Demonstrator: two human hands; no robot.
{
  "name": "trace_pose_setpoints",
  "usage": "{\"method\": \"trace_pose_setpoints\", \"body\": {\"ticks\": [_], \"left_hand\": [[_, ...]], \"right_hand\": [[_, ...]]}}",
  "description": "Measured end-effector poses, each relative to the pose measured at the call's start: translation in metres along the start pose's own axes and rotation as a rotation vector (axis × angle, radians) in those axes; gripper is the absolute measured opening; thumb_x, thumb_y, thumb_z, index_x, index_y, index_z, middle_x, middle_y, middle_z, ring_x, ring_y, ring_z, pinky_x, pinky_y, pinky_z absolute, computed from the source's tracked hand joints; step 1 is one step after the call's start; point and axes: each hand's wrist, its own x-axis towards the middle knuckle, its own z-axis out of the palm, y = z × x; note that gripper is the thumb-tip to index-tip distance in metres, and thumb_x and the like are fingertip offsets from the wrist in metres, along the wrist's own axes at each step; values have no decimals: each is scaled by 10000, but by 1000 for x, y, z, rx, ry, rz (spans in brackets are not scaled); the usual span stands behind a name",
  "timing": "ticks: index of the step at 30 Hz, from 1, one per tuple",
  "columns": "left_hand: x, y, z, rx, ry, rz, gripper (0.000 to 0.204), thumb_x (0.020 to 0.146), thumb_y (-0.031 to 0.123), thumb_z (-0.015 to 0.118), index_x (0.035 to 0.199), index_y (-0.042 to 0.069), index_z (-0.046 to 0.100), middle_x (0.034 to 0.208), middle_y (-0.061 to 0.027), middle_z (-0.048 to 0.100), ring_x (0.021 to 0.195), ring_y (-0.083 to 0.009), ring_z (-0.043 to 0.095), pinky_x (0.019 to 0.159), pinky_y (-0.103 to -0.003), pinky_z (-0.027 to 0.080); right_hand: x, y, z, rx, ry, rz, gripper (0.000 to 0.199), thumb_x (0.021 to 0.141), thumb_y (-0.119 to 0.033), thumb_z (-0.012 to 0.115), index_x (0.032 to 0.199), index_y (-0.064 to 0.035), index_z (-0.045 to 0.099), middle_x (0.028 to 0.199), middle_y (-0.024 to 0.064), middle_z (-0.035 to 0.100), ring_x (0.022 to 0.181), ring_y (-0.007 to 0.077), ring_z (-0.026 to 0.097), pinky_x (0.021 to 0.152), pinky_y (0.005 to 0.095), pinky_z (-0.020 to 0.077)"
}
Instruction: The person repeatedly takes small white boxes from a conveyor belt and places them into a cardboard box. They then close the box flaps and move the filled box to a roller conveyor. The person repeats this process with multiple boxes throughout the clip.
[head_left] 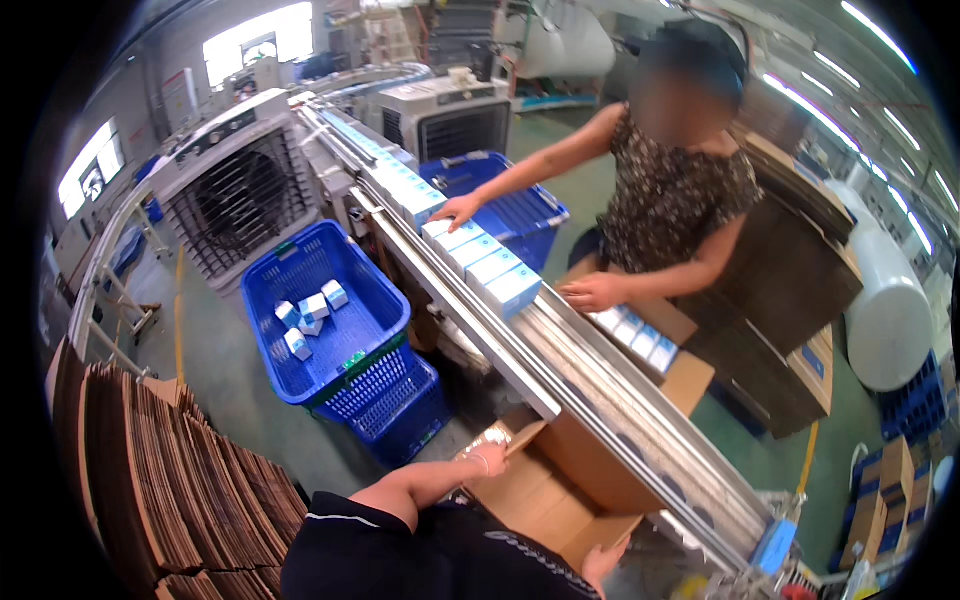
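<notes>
Gripping the open carton [535,492], bottom centre, with left hand [487,460] and right hand [604,562] on opposite edges; now keep that mouth square beside the conveyor [640,395]!

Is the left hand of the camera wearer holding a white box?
No, the left hand is at the edge of the open brown carton, and the white boxes are away from it.

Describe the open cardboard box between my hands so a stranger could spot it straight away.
Find the long metal conveyor slanting from upper left to lower right. On its near side, low in the picture, an open brown box is between your left hand and right hand. Unlike the co-worker's carton across the conveyor, with its white-and-blue packs, it shows only brown cardboard inside.
</notes>
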Motion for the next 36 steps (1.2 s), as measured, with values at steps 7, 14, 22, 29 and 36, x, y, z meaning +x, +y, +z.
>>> {"method": "trace_pose_setpoints", "body": {"ticks": [7, 14, 22, 29, 36], "left_hand": [[8, -3, 7, 51, -4, -50, 419, 798, 305, 510, 1120, 37, 489, 1059, -226, 582, 990, -366, 568, 861, -431, 450], [3, 0, 1, 48, 2, -61, 388, 821, 300, 504, 1085, 16, 479, 1077, -228, 574, 998, -376, 561, 870, -444, 440], [2, 2, 0, 47, -13, -61, 409, 818, 311, 482, 1106, 20, 474, 1094, -228, 570, 1025, -363, 553, 887, -441, 432], [4, -3, 6, 55, 24, -42, 432, 817, 319, 484, 1138, 31, 476, 1103, -220, 573, 1026, -348, 558, 887, -434, 434], [4, -1, 5, 46, -4, -68, 460, 811, 326, 488, 1162, 30, 469, 1089, -225, 580, 1016, -358, 559, 885, -435, 435]], "right_hand": [[-4, -37, -12, -54, -7, 62, 721, 715, 20, 562, 1364, 37, 248, 1314, 249, 390, 1197, 388, 401, 1024, 387, 309], [-4, -38, -9, -104, -6, 112, 702, 726, 5, 568, 1357, 29, 260, 1336, 232, 381, 1229, 378, 375, 1036, 386, 298], [-5, -27, -7, -62, -1, 131, 728, 704, 4, 564, 1360, 26, 248, 1340, 247, 366, 1236, 386, 353, 1051, 406, 274], [-5, -28, -7, -72, -10, 136, 728, 715, -12, 556, 1369, 16, 237, 1350, 248, 353, 1255, 387, 330, 1061, 406, 261], [-4, -21, -5, -74, -15, 140, 734, 726, -18, 559, 1379, 6, 223, 1361, 241, 346, 1263, 377, 326, 1067, 401, 253]]}}
